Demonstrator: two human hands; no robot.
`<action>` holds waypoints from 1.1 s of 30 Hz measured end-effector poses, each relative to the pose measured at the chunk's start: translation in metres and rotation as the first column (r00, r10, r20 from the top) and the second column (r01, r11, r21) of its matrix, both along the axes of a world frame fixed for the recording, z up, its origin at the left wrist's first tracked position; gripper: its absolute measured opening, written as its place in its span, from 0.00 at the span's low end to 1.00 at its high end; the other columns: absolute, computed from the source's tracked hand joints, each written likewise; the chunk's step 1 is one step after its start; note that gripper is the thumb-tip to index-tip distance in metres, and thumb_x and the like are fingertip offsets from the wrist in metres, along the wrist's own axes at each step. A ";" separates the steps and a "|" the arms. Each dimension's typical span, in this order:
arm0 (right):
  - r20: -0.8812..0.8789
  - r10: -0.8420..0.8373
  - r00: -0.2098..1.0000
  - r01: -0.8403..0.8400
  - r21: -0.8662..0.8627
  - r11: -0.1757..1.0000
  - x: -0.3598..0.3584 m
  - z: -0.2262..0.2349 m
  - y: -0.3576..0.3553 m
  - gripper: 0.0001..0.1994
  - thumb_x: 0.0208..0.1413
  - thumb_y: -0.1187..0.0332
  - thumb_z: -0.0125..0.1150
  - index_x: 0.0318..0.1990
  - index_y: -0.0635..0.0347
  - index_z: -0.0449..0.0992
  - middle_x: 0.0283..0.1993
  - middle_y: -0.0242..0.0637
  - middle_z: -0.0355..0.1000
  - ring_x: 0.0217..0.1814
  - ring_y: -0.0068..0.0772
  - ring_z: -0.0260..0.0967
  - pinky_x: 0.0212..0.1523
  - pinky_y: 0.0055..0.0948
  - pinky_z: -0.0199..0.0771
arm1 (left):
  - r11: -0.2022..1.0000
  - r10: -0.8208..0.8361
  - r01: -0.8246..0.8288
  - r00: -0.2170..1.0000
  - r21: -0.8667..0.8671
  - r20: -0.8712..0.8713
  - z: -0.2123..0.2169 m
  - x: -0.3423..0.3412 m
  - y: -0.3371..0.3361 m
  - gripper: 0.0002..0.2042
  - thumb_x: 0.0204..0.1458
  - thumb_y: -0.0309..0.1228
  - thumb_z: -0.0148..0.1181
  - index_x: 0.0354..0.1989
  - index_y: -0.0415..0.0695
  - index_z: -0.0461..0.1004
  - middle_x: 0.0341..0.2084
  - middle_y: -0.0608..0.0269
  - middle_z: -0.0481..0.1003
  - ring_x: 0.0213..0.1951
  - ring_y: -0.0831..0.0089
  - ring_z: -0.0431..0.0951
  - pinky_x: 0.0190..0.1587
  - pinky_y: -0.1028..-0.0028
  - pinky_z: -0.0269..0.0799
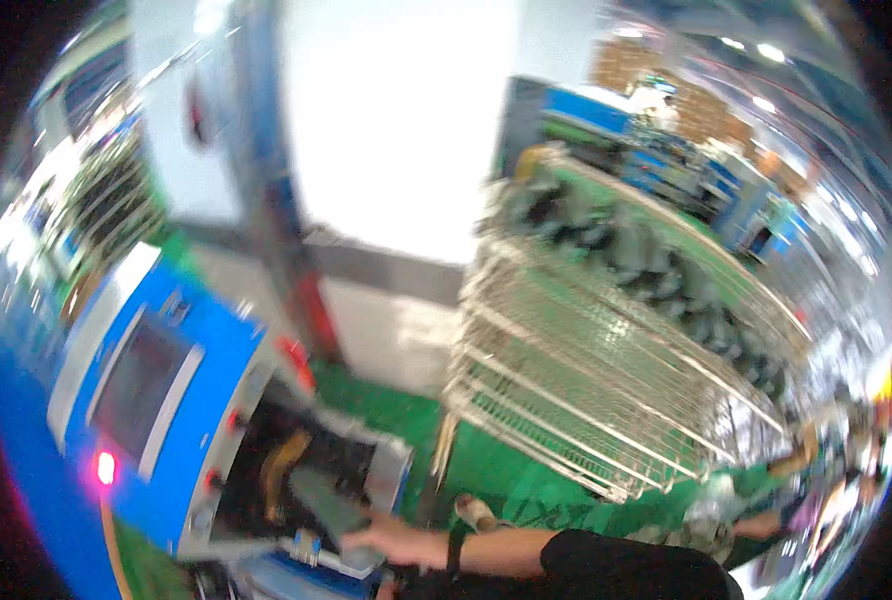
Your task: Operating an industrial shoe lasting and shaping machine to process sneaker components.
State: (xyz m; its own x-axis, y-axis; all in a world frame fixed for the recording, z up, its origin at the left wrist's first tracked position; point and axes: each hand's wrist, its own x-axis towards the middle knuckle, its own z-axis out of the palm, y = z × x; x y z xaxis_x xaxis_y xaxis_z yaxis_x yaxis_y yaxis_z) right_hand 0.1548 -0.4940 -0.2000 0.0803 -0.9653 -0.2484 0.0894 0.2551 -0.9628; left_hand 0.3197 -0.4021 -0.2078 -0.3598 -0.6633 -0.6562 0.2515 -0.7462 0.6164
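My right hand (396, 542) reaches in from the right, a dark band at its wrist, over the front of a blue machine (228, 345). Its fingers close around the near end of a long grey-green piece (328, 502), blurred, its exact kind unclear. That piece lies over the machine's dark recess (341, 455), beside a curved brown part (282, 468). Small metal fittings (307, 548) sit just left of the hand. At the lower edge, a small patch of skin (386, 590) may belong to my left hand; its fingers are hidden.
The machine carries a dark screen (142, 380), a glowing red light (105, 467) and red knobs (214, 479). To the right stands a pale wire rack (576, 375) with a row of dark shoe-like items (656, 275) on top. Another person's arm (756, 525) shows at lower right.
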 end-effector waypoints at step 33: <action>-0.834 -0.498 0.239 -0.739 -0.489 0.464 -0.065 0.052 -0.147 0.30 0.47 0.74 0.61 0.63 0.56 0.67 0.63 0.43 0.64 0.69 0.48 0.55 0.70 0.52 0.53 | 0.895 0.423 -0.443 0.816 -0.045 0.393 -0.022 0.019 0.058 0.09 0.50 0.33 0.63 0.35 0.42 0.80 0.27 0.67 0.78 0.25 0.76 0.75 0.26 0.75 0.67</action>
State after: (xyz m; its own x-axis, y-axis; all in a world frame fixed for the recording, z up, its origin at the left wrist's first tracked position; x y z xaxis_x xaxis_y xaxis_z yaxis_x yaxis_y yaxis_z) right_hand 0.0897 -0.6409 -0.1479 0.5756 -0.6700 0.4689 -0.7741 -0.6313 0.0482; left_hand 0.3391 -0.3438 -0.2302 0.2435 -0.6563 -0.7141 0.3070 -0.6462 0.6987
